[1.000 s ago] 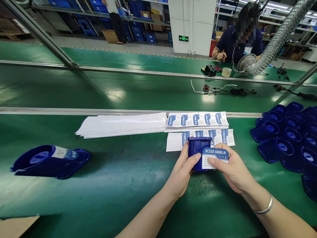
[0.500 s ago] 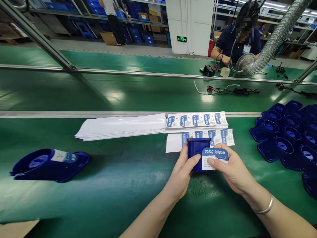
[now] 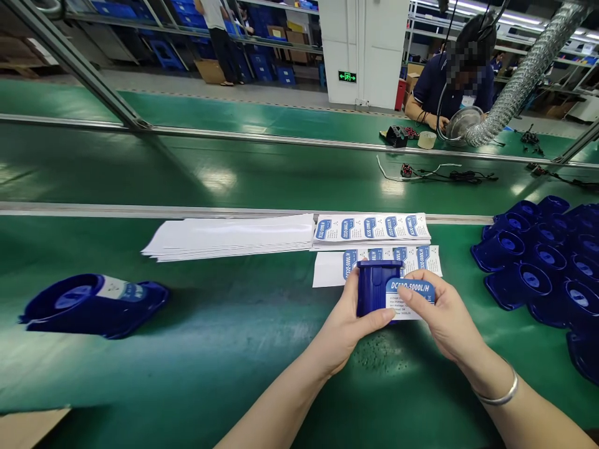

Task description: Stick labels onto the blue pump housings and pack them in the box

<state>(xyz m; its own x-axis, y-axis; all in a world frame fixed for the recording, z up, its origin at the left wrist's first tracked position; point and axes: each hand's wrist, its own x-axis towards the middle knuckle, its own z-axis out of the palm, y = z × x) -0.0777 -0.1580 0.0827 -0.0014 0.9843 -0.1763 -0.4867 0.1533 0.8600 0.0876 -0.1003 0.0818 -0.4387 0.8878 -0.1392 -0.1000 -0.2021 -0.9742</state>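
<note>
My left hand (image 3: 349, 321) grips a dark blue plastic housing (image 3: 372, 290) by its left side, its thumb lying across the front at the lower edge of a label. The blue-and-white label (image 3: 405, 305), printed "DC52Q-5000L/H", covers the right part of the housing's front. With its thumb on the label, my right hand (image 3: 437, 312) closes round the housing's right side; its other fingers are partly hidden behind. Just beyond lies a label strip (image 3: 327, 269), partly covered by the housing. A labelled blue housing (image 3: 93, 305) rests on its side at the left.
Stacked label sheets (image 3: 372, 228) and white paper strips (image 3: 234, 236) lie along the metal rail (image 3: 93, 210). Many blue housings (image 3: 519, 284) crowd the right side. Cardboard (image 3: 32, 427) shows at the lower left. Across the bench a co-worker (image 3: 428, 93) sits by a flexible duct (image 3: 524, 81).
My left thumb has slid right and down to the label's lower edge. My right thumb has moved up to its printed blue band. The view has shifted slightly.
</note>
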